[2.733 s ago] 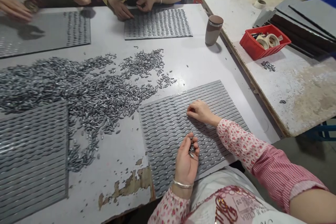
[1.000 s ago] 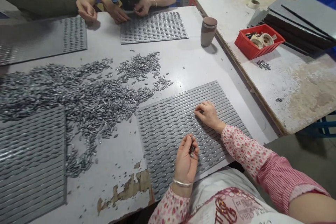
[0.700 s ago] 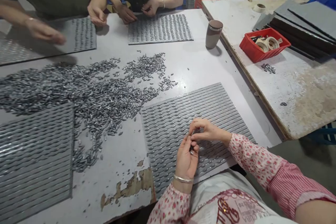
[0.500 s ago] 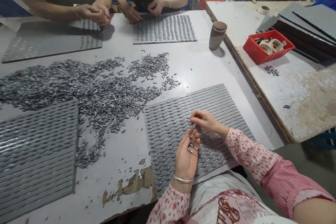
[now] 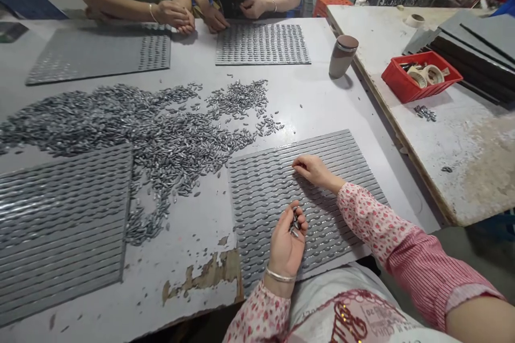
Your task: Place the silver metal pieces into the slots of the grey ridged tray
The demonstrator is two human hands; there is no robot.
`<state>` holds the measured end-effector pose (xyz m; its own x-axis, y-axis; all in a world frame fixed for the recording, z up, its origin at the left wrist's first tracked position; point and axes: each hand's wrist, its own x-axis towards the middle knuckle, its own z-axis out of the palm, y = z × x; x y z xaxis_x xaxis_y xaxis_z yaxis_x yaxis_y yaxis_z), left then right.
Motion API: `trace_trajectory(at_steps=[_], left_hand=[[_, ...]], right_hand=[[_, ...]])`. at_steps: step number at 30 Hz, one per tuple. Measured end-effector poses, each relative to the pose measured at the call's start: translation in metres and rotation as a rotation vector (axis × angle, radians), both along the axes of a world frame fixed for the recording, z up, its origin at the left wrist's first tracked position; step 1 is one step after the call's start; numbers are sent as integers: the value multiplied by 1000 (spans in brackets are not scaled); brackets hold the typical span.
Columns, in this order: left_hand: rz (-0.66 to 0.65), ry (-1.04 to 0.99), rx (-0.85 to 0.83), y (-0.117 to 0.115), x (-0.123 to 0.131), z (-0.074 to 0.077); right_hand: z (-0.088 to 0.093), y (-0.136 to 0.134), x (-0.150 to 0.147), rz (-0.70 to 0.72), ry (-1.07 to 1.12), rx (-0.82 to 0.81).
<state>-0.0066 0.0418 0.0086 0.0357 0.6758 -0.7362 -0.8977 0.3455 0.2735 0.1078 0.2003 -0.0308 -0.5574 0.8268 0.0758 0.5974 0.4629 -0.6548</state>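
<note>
Cupped palm up, my left hand [image 5: 287, 241] is closed around several small grey spindle-shaped pieces [image 5: 295, 223] with a metallic shine. It hovers over the lower part of a grey grooved board [image 5: 257, 209]. On the board's left side, similar pieces sit in rows along the grooves, while the grooves at its right side are bare. My right hand [image 5: 316, 170] is at the upper middle of this board, fingertips pinched together against a groove where the filled part ends. Whatever lies between those fingertips is hidden.
A large heap of loose spindle-shaped pieces [image 5: 173, 139] spreads over the white table [image 5: 193, 257]. Another grooved board [image 5: 60, 236] lies at left. Across the table two people's hands [image 5: 175, 15] work at more boards. A lidded cup [image 5: 343, 57] and a red bin [image 5: 420, 77] stand at right.
My right hand has moved up and away from my left hand, onto the board. My left fingers have curled more around the pieces. The view has shifted slightly left.
</note>
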Motion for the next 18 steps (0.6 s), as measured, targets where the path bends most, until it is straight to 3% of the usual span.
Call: trace_trajectory(at_steps=[5,12,15,18], left_hand=[[-29,-8,9,-5,3,-1],[-27,-16,-15,-9,7,-5],[-17,-2,-30,-9,6,-2],[-11,23,-44,-8,6,0]], right_hand=[[7,-6,3,217,-103,62],[0,-13,-10,314,-278,215],[0,-11,-9,299,-162,152],[3,-5,-2,144,-17,11]])
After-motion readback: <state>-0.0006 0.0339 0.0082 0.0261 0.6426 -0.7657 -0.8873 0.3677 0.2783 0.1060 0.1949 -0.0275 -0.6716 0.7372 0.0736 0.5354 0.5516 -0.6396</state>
